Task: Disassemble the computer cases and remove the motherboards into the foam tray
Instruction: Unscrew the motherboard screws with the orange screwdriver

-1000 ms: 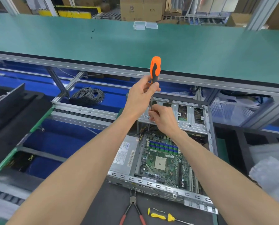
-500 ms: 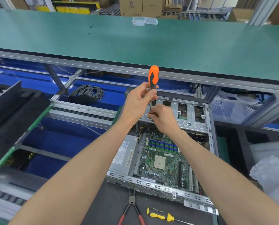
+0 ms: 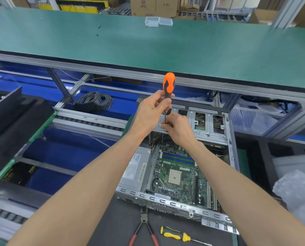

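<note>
An open metal computer case (image 3: 217, 218) lies in front of me with a green motherboard (image 3: 180, 176) inside it. My left hand (image 3: 152, 108) grips the lower handle of an upright orange-and-black screwdriver (image 3: 169, 85). Its shaft runs down to the case's drive bracket (image 3: 207, 125). My right hand (image 3: 179, 127) pinches the shaft near the tip; the tip itself is hidden behind its fingers. Black foam trays lie at the left (image 3: 18, 119) and at the right (image 3: 265, 162).
Red-handled pliers (image 3: 143, 228) and a small yellow screwdriver (image 3: 176, 236) lie on the dark mat near me. A coil of grey cable (image 3: 95, 102) sits on the blue surface. A green workbench (image 3: 148, 48) spans the back. Plastic wrap (image 3: 297, 194) lies at right.
The screwdriver and my left hand have come down a little toward the drive bracket. My right hand has stayed at the shaft near the tip.
</note>
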Demonstrator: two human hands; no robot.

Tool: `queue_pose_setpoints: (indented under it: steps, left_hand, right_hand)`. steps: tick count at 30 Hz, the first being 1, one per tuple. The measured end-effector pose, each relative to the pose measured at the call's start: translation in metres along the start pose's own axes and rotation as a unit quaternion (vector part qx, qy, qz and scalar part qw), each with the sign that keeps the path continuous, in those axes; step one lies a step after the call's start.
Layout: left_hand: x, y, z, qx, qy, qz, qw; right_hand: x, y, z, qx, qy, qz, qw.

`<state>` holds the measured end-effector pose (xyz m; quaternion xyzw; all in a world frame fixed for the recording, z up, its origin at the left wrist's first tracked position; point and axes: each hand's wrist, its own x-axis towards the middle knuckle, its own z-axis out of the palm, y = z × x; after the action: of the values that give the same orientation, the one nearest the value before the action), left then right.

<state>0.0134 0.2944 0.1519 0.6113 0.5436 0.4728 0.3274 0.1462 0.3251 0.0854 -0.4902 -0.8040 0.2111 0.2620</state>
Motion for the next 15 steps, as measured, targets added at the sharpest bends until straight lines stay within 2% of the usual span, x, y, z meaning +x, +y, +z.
queue_pose_setpoints:
  steps: [4,15]
  left_hand:
    - [-0.0005,0.0015,0.0010,0.025,-0.027,0.014,0.999]
    - [-0.0010,0.0039,0.0007,0.002,-0.006,0.011,1.000]
  right_hand:
    - [-0.0001,-0.0009,0.0001,-0.004,0.009,-0.001,1.000]
    - [-0.0007,0.0008,0.0001,0.017,0.017,-0.019,1.000]
